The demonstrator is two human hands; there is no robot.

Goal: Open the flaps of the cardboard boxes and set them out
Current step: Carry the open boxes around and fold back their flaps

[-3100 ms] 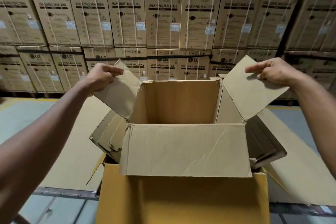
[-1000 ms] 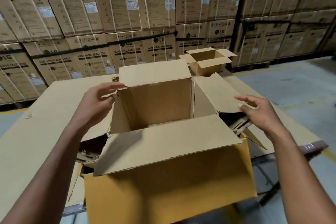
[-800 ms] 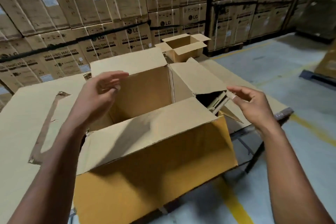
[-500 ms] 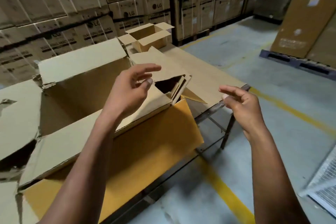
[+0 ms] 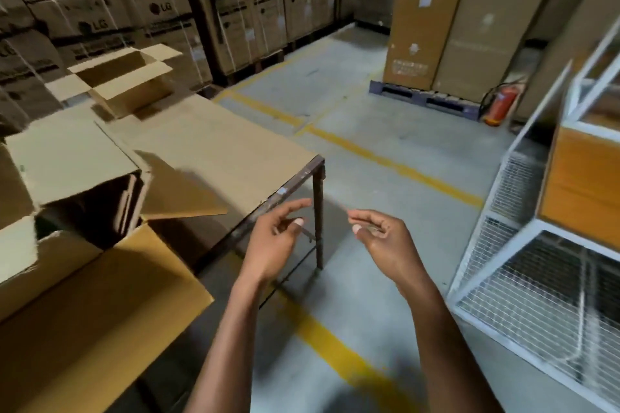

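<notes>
Tan cardboard box [image 5: 84, 305]; grey floor [image 5: 385, 117], yellow stripes [image 5: 392, 163]; red extinguisher [image 5: 500, 104]; white mesh rack [image 5: 536, 282].

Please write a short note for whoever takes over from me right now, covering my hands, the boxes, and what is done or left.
Hands: the left hand and the right hand are both empty, fingers loosely curled, held over the floor off the table's near corner.
Boxes: the large box stands at the near left with its flaps open. A smaller open box sits at the far end of the cardboard-covered table.
Done: both boxes in view have their flaps open.
Left: no unopened box is in view; check for any more to open and set out.
</notes>
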